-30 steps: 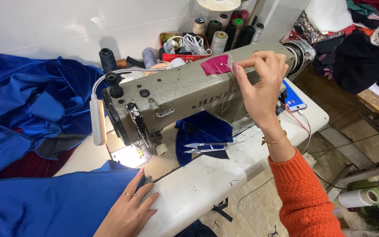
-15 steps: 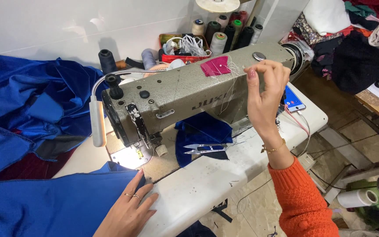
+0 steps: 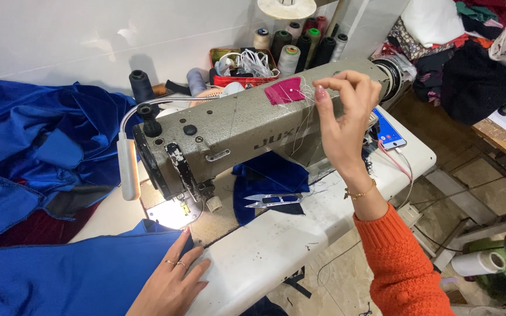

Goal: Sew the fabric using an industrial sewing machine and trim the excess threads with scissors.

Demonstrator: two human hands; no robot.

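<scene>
My right hand (image 3: 346, 126) is raised in front of the sewing machine (image 3: 253, 131), its fingers (image 3: 323, 90) pinching a fine white thread (image 3: 303, 120) beside the pink patch (image 3: 283, 92) on the machine's arm. My left hand (image 3: 171, 281) lies flat, fingers released, on the blue fabric (image 3: 60, 275) at the worktop (image 3: 276, 251) edge. I would keep the thread taut and steady. The thread's ends are too thin to trace, and the needle is lost in lamp glare.
</scene>
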